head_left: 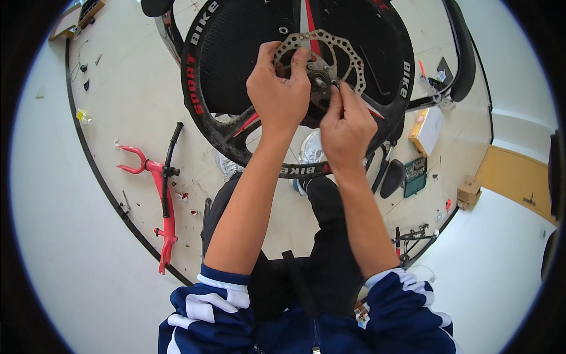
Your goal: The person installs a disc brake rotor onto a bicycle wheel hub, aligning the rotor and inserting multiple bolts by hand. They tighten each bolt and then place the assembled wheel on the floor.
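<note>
Floor tiles (pixel 124 88) underlie a brake disc (pixel 357 64) already set over the hub (pixel 319 81) of a wheel (pixel 236 76), fastening apparently unfinished. Left hand (pixel 282 88) grips the disc's edge; right hand (pixel 348 121) pinches a small dark piece (pixel 335 84) beside the hub. Outward, a hex key (pixel 371 69) lies on the wheel.

A black bicycle wheel (pixel 207 123), its broad spokes striped red and white, lies hub side up over a black textured surface (pixel 236 59); its rim carries red and pale lettering. The silver brake rotor (pixel 355 61), its ring pierced with holes, sits around the hub axle (pixel 319 82), beside a dark piece (pixel 335 84) too small to identify
</note>
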`<state>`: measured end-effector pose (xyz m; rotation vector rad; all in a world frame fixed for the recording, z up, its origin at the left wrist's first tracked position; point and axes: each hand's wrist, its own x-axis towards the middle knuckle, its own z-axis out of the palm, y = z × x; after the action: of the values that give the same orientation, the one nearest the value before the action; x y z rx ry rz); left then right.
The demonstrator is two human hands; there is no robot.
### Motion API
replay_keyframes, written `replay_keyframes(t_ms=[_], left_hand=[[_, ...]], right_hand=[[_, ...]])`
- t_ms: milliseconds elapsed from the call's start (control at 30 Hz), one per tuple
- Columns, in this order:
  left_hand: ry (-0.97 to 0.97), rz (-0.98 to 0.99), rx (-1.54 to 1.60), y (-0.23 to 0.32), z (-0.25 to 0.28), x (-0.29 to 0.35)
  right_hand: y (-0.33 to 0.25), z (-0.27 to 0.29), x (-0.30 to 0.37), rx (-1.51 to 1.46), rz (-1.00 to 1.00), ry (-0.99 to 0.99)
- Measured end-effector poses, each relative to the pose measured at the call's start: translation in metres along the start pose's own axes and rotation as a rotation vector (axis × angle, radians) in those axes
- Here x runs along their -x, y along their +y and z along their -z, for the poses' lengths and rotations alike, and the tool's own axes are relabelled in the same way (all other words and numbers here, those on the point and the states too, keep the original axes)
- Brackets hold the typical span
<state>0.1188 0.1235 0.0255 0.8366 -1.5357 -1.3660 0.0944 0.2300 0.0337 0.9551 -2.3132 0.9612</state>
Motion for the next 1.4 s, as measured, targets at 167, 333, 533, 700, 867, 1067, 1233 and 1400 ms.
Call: replay_keyframes(t_ms=[167, 333, 533, 700, 867, 1067, 1233, 1400], left_hand=[[0.023, -0.005, 0.028, 0.0, -0.002, -0.001], [-0.043, 0.005, 0.076, 0.002, 0.005, -0.003], [-0.058, -0.02, 0.031, 0.001, 0.005, -0.005], [-0.043, -0.003, 0.09, 0.001, 0.002, -0.004], [-0.046, -0.01, 0.073, -0.001, 0.003, -0.005], [-0.027, -0.038, 0.093, -0.001, 0.001, -0.005], [-0.036, -0.02, 0.102, -0.001, 0.0, -0.006], [-0.04, -0.003, 0.091, -0.001, 0.001, -0.006]], right_hand=[[-0.015, -0.013, 0.004, 0.014, -0.159, 0.095], [0.01, 0.028, -0.018, -0.038, -0.013, -0.075], [0.045, 0.06, -0.042, -0.094, 0.439, -0.492], [0.053, 0.053, -0.055, -0.037, 0.579, -0.631], [0.06, 0.046, -0.061, -0.069, 0.597, -0.653], [0.061, 0.046, -0.068, -0.045, 0.631, -0.694], [0.061, 0.046, -0.07, -0.071, 0.692, -0.705], [0.059, 0.042, -0.072, -0.038, 0.716, -0.712]])
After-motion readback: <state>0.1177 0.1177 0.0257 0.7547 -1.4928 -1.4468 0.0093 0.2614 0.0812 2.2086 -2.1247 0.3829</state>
